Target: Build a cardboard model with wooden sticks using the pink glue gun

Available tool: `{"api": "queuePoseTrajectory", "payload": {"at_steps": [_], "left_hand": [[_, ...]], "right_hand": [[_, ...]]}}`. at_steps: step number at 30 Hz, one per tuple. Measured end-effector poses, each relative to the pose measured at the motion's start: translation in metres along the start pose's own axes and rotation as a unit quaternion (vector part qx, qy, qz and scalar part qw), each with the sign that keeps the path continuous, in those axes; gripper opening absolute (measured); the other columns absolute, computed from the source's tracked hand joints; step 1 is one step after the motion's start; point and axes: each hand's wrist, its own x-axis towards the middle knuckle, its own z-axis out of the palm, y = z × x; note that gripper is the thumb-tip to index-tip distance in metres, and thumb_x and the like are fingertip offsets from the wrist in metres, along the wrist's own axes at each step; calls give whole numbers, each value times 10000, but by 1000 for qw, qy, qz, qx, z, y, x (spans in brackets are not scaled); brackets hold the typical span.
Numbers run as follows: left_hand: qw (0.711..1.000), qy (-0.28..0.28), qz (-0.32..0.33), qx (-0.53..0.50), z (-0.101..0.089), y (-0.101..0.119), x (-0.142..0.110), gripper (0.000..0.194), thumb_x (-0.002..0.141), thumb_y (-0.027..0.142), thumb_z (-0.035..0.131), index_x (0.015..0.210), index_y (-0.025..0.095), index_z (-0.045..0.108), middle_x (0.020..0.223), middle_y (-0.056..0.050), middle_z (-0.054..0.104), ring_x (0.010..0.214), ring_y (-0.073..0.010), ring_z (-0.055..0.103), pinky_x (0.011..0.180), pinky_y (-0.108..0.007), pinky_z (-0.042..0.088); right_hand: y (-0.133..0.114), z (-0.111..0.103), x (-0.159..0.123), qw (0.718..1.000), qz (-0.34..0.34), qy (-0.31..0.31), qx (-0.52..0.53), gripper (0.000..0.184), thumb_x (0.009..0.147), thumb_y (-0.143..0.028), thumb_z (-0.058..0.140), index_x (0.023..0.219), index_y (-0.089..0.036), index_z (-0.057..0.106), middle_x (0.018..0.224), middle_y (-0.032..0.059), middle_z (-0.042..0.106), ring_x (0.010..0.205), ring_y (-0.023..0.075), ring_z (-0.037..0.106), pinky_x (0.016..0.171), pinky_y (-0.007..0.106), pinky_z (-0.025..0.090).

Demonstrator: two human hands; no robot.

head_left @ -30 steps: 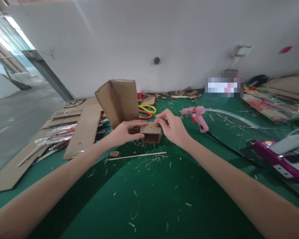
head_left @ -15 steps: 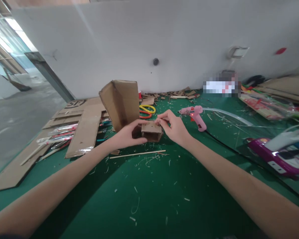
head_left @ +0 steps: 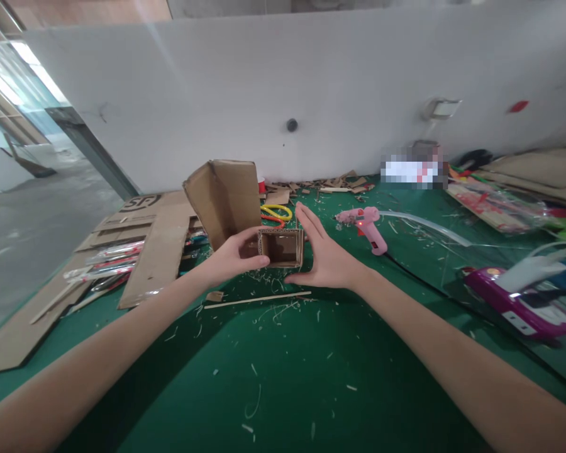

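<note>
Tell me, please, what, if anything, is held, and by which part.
The left hand holds the small cardboard box by its left side. The right hand is open beside the right side; any contact is unclear.

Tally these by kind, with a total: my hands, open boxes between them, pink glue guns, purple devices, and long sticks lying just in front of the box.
Hands, left hand and right hand: 2
Box: 1
Glue gun: 1
Purple device: 1
Long stick: 1
Total: 6
</note>
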Motion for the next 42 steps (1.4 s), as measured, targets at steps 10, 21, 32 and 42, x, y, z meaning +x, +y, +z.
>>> {"api": "queuePoseTrajectory", "payload": {"at_steps": [10, 21, 32, 42], "left_hand": [[1000, -13, 0, 5, 10, 2, -3, 813, 845, 491, 654, 1507, 281, 232, 1527, -145, 373, 1202, -308, 562, 746, -304, 581], [971, 149, -179, -57, 12, 12, 3, 689, 810, 616, 592, 1363, 219, 484, 1225, -142, 618, 929, -285, 634, 458, -267, 441], [956, 130, -244, -97, 21, 25, -2, 669, 783, 536, 694, 1356, 264, 478, 1256, -142, 609, 984, -294, 637, 411, -230, 466], [946, 158, -257, -117, 31, 38, 1, 705, 744, 483, 744, 1343, 219, 482, 1269, -159, 586, 1002, -305, 634, 426, -262, 563]], "right_hand": [[9, 12, 2, 995, 75, 20, 56, 1186, 561, -631, 823, 1520, -207, 268, 1451, 213, 358, 1306, 397, 435, 981, 584, 479], [-7, 14, 1, 994, 75, 17, 82, 1049, 722, -571, 745, 1552, -277, 174, 1496, 153, 420, 1362, 364, 407, 1048, 606, 417], [-13, 26, 7, 984, 48, 83, 151, 726, 793, -504, 706, 1425, -235, 470, 1371, 118, 572, 1208, 275, 584, 956, 477, 545], [-9, 23, 12, 979, 19, 78, 186, 581, 796, -397, 722, 1317, -207, 546, 1264, 108, 643, 1123, 254, 644, 944, 445, 567]]}}
